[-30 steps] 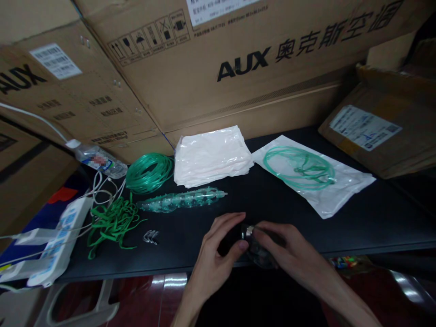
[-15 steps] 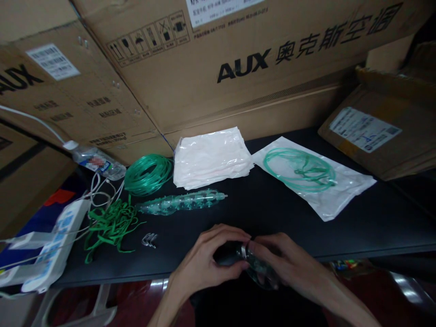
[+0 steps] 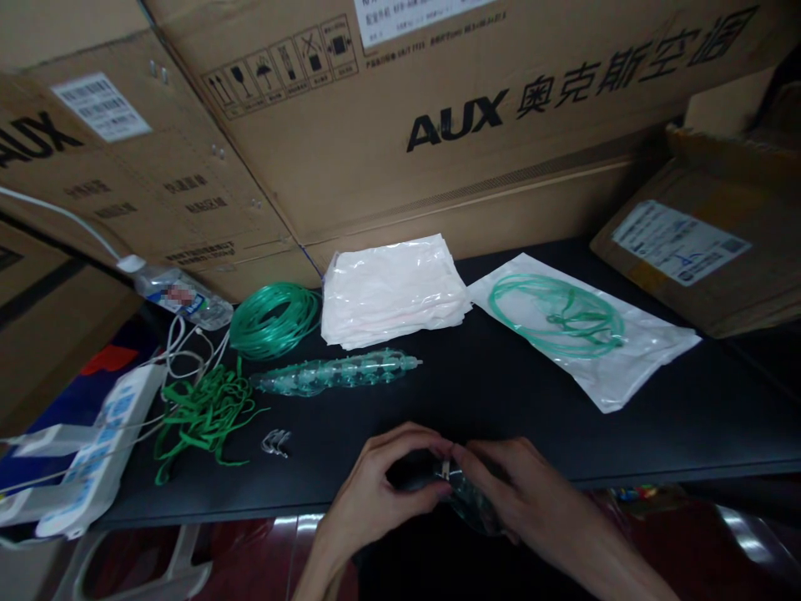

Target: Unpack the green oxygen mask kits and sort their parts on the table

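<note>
A clear bottle lies near the white power strip.

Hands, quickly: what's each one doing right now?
Right hand: closed, holding a clear plastic piece.
Left hand: curled, fingertips at the piece's end; grip unclear.

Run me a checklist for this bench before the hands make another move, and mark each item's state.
1. Right hand holding the clear plastic piece: ok.
2. Shiny strip on that piece fully seated: cannot tell; fingers and blur hide the detail.
3. Left hand close to the strip: ok, thumb and fingers beside it.
4. Green straps untangled: not ok, they lie in a tangled heap.
5. Loose green tubing coiled: ok, beside the stack of white bags.
6. Small shiny pieces apart from the straps: ok.
</note>
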Demonstrator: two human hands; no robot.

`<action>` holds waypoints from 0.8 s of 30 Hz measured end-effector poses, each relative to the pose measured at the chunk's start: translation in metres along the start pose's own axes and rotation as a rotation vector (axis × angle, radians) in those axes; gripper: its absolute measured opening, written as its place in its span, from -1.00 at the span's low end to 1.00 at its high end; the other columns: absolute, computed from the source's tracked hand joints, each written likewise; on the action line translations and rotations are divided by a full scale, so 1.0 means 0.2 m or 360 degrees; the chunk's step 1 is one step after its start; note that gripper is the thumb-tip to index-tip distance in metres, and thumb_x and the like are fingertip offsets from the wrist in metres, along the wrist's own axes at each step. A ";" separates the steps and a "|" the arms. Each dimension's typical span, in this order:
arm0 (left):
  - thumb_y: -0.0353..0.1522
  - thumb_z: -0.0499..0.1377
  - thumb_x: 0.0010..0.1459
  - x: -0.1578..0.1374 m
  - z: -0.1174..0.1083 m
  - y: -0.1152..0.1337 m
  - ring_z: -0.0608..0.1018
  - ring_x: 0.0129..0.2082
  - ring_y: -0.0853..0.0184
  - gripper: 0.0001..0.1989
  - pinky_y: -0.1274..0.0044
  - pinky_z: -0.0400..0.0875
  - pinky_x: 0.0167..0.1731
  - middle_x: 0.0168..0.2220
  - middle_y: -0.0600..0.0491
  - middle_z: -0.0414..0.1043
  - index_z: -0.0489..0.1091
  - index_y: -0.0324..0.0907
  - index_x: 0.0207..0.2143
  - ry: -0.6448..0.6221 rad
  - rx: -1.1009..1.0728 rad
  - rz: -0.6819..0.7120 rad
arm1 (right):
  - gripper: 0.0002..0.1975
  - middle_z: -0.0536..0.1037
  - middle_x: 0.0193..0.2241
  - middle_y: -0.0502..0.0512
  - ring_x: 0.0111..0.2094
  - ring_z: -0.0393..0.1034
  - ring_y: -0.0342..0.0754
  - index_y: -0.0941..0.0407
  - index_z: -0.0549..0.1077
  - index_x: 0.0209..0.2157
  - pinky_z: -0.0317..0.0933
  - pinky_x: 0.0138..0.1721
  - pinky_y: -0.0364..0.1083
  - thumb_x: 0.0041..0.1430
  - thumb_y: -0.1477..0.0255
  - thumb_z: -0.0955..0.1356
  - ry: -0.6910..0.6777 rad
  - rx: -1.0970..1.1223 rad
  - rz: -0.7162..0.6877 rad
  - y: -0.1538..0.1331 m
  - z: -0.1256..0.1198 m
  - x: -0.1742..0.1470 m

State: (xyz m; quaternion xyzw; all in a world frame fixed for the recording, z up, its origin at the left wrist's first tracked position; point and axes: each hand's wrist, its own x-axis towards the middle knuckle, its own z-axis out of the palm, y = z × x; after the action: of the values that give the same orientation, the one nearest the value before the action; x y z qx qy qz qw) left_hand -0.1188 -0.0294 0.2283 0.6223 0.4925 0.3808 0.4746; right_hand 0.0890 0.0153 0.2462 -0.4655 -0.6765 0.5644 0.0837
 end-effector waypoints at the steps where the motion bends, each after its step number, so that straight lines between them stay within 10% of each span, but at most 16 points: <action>1: -0.48 0.39 0.12 0.00 0.01 0.00 0.63 -0.10 0.24 -0.67 0.48 0.47 -0.05 -0.08 -0.01 0.61 0.58 -0.10 -0.04 -0.0003 -0.0014 -0.0031 | -0.48 0.53 -0.59 0.06 -0.62 0.41 -0.05 0.10 0.55 -0.40 0.19 -0.58 -0.12 0.42 0.13 0.14 0.0035 -0.0056 -0.0008 0.01 0.00 0.00; 5: -0.46 0.39 0.15 0.01 0.00 0.02 0.63 -0.07 0.26 -0.72 0.48 0.45 -0.01 -0.06 0.02 0.63 0.59 -0.07 -0.08 -0.0065 -0.0045 -0.0133 | -0.53 0.62 -0.49 0.13 -0.37 0.56 0.11 0.05 0.62 -0.35 0.34 -0.38 -0.05 0.39 0.16 0.18 0.0266 -0.0229 -0.0128 0.04 0.02 0.00; 11: -0.42 0.43 0.11 0.02 -0.01 0.02 0.64 -0.08 0.23 -0.78 0.44 0.47 -0.03 -0.08 -0.01 0.62 0.59 -0.09 -0.16 -0.0068 -0.0050 -0.0095 | -0.55 0.52 -0.66 -0.01 -0.71 0.36 -0.07 0.06 0.60 -0.38 0.14 -0.68 -0.15 0.43 0.20 0.19 0.0174 -0.0095 -0.0105 0.05 0.04 -0.01; 16: -0.47 0.41 0.12 0.02 0.00 0.04 0.63 -0.06 0.25 -0.76 0.45 0.44 0.01 -0.07 0.02 0.62 0.57 -0.08 -0.15 -0.0122 0.0000 -0.0136 | -0.60 0.62 -0.55 0.04 -0.50 0.54 0.01 0.03 0.61 -0.39 0.32 -0.49 -0.12 0.42 0.27 0.23 0.0370 -0.0295 -0.0265 0.11 0.07 -0.01; 24: -0.55 0.43 0.05 0.01 0.01 0.02 0.60 -0.06 0.29 -0.57 0.51 0.43 0.00 -0.08 0.09 0.60 0.53 -0.04 -0.04 -0.0029 0.0074 -0.0134 | -0.58 0.70 -0.36 0.17 -0.50 0.55 0.04 0.07 0.64 -0.09 0.37 -0.51 -0.09 0.33 0.55 0.17 0.0579 -0.1159 -0.0902 0.12 0.03 -0.07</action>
State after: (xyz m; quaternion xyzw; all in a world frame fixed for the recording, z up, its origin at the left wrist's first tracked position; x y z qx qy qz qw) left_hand -0.1152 -0.0276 0.2308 0.6154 0.5226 0.3433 0.4799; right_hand 0.1061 -0.0006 0.2295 -0.3533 -0.9042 0.1562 0.1824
